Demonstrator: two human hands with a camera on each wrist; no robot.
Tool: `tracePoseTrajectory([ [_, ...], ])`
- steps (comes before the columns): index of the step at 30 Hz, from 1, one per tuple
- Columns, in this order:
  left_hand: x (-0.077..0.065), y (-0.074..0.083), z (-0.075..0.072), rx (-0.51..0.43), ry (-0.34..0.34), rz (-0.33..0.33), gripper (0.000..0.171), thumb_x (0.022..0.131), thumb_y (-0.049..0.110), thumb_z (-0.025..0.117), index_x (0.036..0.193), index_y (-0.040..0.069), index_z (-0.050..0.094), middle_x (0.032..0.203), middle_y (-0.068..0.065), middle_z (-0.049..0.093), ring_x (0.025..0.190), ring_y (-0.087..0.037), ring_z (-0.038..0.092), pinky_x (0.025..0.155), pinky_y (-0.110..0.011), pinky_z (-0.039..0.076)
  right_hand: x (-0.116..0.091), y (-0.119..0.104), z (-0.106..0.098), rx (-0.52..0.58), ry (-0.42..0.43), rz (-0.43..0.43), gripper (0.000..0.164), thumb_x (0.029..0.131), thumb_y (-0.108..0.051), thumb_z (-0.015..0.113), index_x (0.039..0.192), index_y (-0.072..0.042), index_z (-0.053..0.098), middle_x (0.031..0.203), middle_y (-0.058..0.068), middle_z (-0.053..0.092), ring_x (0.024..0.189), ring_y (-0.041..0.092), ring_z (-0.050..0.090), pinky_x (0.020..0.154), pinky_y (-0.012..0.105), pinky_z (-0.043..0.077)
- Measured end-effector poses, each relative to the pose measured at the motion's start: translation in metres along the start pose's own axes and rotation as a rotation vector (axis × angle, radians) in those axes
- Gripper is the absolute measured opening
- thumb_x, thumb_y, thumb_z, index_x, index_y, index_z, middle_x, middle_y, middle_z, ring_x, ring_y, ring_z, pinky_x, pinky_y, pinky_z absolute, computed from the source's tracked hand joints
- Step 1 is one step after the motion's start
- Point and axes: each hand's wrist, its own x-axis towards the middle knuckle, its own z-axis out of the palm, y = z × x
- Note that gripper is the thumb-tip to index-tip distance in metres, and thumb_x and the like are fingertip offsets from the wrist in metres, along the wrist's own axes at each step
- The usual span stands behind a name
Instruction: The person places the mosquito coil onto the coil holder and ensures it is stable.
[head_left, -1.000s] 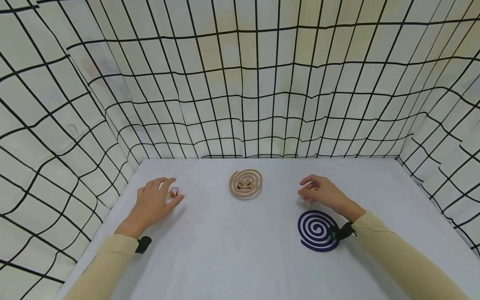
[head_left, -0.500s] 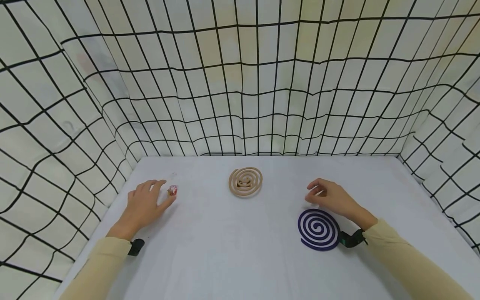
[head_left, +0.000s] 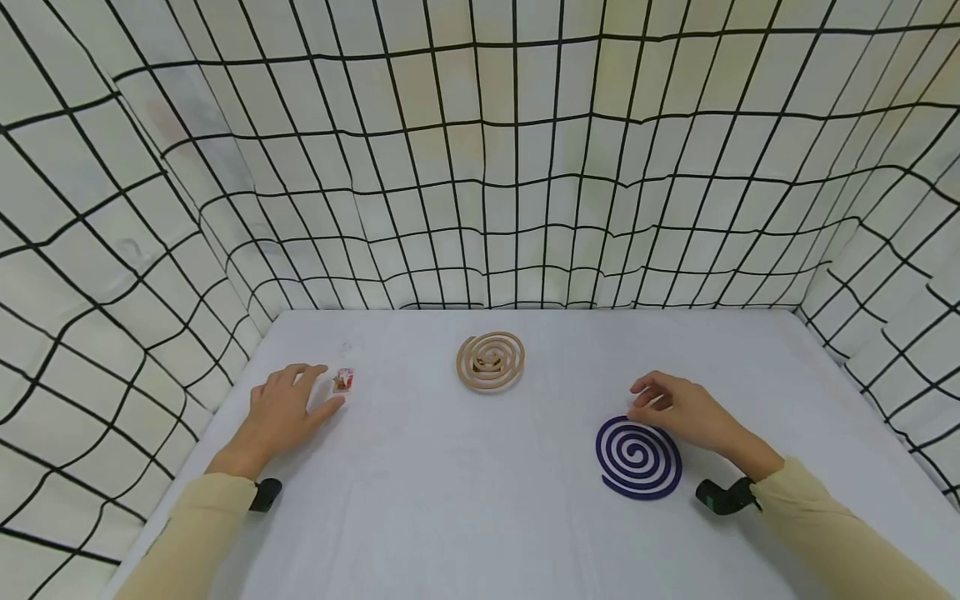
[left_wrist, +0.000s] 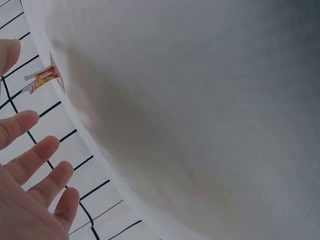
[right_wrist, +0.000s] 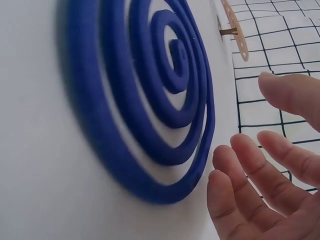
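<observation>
Near the table's back left stands a small red-and-white printed mosquito coil stand [head_left: 342, 381], its two tabs raised in the left wrist view. My left hand [head_left: 276, 418] is just left of it, fingers spread and apart from it. A dark blue mosquito coil [head_left: 637, 458] lies flat on the right side of the table. My right hand [head_left: 692, 417] hovers by its far right edge, fingers loosely bent around nothing. In the right wrist view, a gap shows between the fingertips [right_wrist: 220, 180] and thumb. A tan mosquito coil [head_left: 491, 383] sits raised on a gold-coloured stand [head_left: 487, 364] at back centre.
A white cloth covers the table [head_left: 480, 500]. White walls with a black grid net [head_left: 517, 183] enclose it at the back, left and right. Both wrists carry a small black camera [head_left: 726, 497].
My left hand has drawn back leftward from the printed stand, which was between its thumb and fingers. My right hand has shifted right and a little nearer to me. The coils stay put.
</observation>
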Motion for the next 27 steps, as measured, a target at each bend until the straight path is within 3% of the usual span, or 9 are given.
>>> tracePoseTrajectory([
  [8,0.008,-0.004,0.001,0.008,-0.032,0.040,0.064,0.100,0.048,0.063,0.145,0.003,0.052,0.146,-0.032,0.049,0.133,-0.058,0.043,0.099,-0.074,0.034,-0.013,0.005,-0.001,-0.010,-0.011,-0.017,0.037,0.094,-0.036,0.076,0.120,-0.011,0.067,0.108,0.002,0.073,0.101,0.017,0.069,0.078,0.026,0.055],
  [27,0.015,-0.010,0.005,0.078,-0.130,0.063,0.065,0.099,0.050,0.063,0.146,0.007,0.053,0.146,-0.033,0.049,0.132,-0.059,0.043,0.097,-0.077,0.037,-0.020,0.013,0.001,-0.020,-0.025,-0.041,0.036,0.092,-0.038,0.079,0.117,-0.014,0.069,0.102,-0.003,0.070,0.094,0.009,0.065,0.075,0.023,0.053],
])
